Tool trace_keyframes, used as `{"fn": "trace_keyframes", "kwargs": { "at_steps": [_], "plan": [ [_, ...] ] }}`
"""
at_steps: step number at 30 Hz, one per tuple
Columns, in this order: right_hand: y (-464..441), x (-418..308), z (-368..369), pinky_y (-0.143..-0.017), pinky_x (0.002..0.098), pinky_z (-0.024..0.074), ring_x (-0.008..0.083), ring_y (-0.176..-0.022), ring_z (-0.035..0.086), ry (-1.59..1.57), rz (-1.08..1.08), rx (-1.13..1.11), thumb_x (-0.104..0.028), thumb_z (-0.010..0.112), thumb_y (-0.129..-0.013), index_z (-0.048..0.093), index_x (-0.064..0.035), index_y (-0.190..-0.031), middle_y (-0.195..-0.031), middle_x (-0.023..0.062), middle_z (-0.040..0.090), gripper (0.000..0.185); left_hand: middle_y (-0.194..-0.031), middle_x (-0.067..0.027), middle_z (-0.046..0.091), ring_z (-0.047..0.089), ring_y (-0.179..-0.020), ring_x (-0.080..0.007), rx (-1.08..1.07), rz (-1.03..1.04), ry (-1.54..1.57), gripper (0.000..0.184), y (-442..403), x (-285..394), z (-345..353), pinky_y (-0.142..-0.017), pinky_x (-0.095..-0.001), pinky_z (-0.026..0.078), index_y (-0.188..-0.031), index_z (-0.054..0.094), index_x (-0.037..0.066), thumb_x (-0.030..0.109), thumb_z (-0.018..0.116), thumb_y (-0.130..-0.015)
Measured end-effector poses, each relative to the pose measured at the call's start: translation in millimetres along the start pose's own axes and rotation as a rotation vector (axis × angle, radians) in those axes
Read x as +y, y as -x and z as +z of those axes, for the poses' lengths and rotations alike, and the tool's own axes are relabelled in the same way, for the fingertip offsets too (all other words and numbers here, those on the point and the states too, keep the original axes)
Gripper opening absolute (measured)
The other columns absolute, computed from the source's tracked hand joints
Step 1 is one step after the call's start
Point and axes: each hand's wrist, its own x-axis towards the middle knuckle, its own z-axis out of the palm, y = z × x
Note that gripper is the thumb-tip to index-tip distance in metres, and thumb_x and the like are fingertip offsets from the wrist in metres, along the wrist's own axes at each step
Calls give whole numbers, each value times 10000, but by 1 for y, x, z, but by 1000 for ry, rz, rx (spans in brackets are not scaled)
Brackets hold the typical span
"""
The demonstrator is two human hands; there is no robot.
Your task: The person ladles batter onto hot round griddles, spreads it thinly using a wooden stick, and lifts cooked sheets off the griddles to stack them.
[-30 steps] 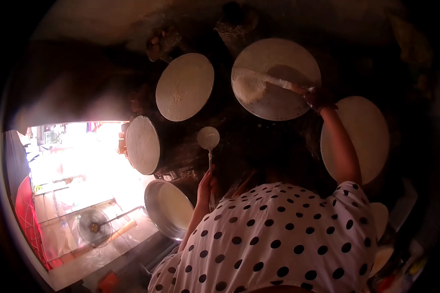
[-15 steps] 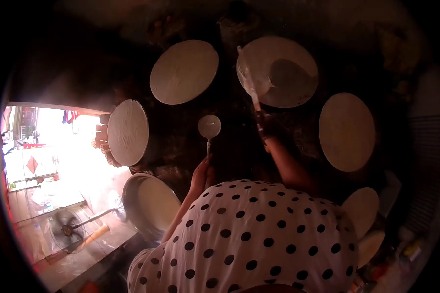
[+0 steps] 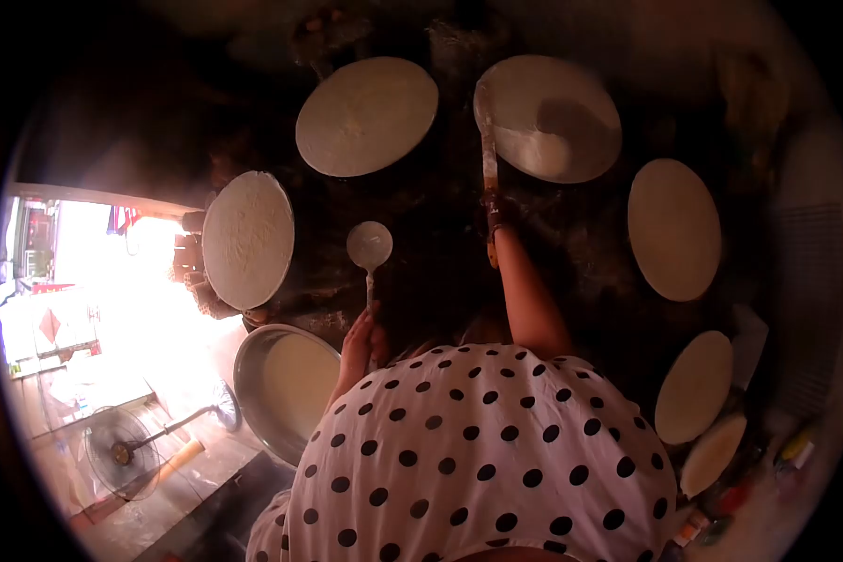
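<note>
My left hand [image 3: 359,339] is closed round the handle of a round ladle [image 3: 369,245], whose bowl holds something pale. My right hand [image 3: 498,212] grips a long flat spreader [image 3: 489,140], its blade resting along the left edge of a round griddle [image 3: 585,89] at the upper right. On that griddle, pale batter [image 3: 536,152] covers the lower part beside a darker patch. At the upper left lies another round plate [image 3: 367,116] with a pale layer. A wide metal bowl [image 3: 286,389] of white liquid stands left of my left forearm.
More pale-covered round plates stand at the left [image 3: 248,240] and right [image 3: 674,229], with smaller discs [image 3: 694,387] at the lower right. A fan [image 3: 122,453] is at the lower left, beside a bright opening. Much of the surface between the plates is too dark to make out.
My right hand and the spreader have swung left from across the upper right griddle to its left edge. The batter patch lies lower on it. The ladle stays in my left hand.
</note>
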Motion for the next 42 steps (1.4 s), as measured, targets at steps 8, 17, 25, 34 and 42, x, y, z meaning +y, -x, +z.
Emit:
{"fn": "trace_keyframes", "kwargs": {
  "at_steps": [8,17,25,34,42],
  "plan": [
    [45,88,-130,-597,408,444,269,-682,561,-74,50,135,-270,623,-848,640,-18,-942,-783,138,612,269,-645,19,416,365,-434,-92,-106,58,5,413,1,6,-5,-393,-225,331,-1386,381,113,230,385,-989],
    [26,82,-102,-577,408,432,250,-655,532,-34,-16,-33,-224,667,-831,645,-6,-920,-794,119,608,236,-625,36,416,347,-402,-74,-51,-62,-48,374,-7,3,40,-355,-219,317,-1350,435,161,243,408,-985],
    [4,146,-189,-582,403,439,241,-664,541,-592,228,127,-229,678,-831,647,-19,-942,-821,115,621,240,-594,32,392,366,-432,-72,-152,-27,-57,394,-16,2,79,-384,-216,315,-1363,410,118,243,374,-991],
    [-51,196,-192,-711,414,492,305,-854,644,665,-355,16,-425,477,-906,623,-107,-1091,-977,154,661,396,-596,51,401,341,-405,-62,-138,-27,-28,337,-25,1,132,-353,-192,282,-1294,478,153,247,441,-973],
    [-112,51,-226,-810,389,533,276,-984,616,390,176,-210,-192,499,-942,515,-108,-1192,-1181,96,588,264,-591,47,395,323,-385,-63,-176,-81,-19,304,-44,0,145,-337,-199,273,-1257,500,158,256,429,-978]
  ]
}}
